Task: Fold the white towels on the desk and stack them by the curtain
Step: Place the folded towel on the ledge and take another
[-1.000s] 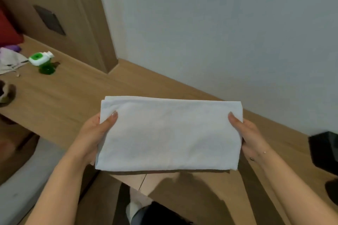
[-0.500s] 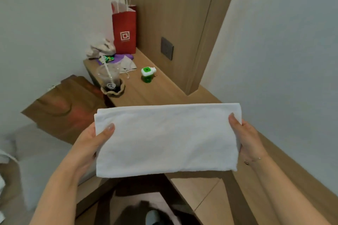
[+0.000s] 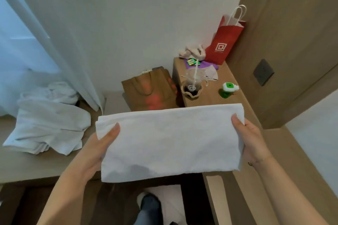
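Observation:
I hold a folded white towel [image 3: 172, 142] flat in the air in front of me, above the desk's end and the floor. My left hand [image 3: 99, 144] grips its left edge, thumb on top. My right hand [image 3: 251, 137] grips its right edge the same way. A pale curtain [image 3: 42, 45] hangs at the left. Below it, on a low beige ledge [image 3: 27, 166], lies a loose pile of white towels [image 3: 47, 124], some folded, some crumpled.
The wooden desk [image 3: 237, 100] runs along the right, carrying a plastic cup with a straw [image 3: 192, 86], a green and white bottle [image 3: 228, 89], a red paper bag [image 3: 225, 42] and small items. A brown bag [image 3: 150, 91] stands beside the desk. My foot [image 3: 150, 204] shows below.
My view has swung to the left, from the wall and desk to the curtain and ledge. The towel has travelled with it, held the same way by both hands.

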`<action>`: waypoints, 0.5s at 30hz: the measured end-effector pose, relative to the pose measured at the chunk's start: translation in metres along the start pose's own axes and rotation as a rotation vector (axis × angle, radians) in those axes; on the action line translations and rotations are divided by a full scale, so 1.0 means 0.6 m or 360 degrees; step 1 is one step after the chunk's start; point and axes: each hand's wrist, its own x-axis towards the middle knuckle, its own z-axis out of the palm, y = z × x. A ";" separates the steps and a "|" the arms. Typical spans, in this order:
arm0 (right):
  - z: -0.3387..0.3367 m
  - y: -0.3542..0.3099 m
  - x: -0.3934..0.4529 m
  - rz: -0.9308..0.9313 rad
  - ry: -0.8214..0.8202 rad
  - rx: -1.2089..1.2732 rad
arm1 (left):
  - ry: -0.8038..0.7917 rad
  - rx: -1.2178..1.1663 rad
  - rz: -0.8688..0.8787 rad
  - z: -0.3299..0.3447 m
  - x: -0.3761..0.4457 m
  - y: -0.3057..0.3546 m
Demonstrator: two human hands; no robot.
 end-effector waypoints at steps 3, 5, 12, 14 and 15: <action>0.083 -0.002 0.035 0.0011 -0.0082 -0.0089 | 0.0181 0.0028 0.0001 -0.067 -0.006 -0.005; 0.146 0.001 0.055 0.0006 -0.0118 -0.0141 | 0.0424 0.0065 -0.0056 -0.111 0.003 -0.011; 0.390 0.035 0.137 0.0072 -0.0123 -0.0323 | 0.0667 -0.0158 -0.0024 -0.302 0.046 -0.008; 0.469 0.053 0.161 0.0109 -0.0148 -0.0362 | 0.0636 -0.0178 -0.0043 -0.373 0.053 -0.007; 0.508 0.064 0.172 0.0138 -0.0171 -0.0394 | 0.0640 -0.0184 -0.0060 -0.407 0.054 -0.006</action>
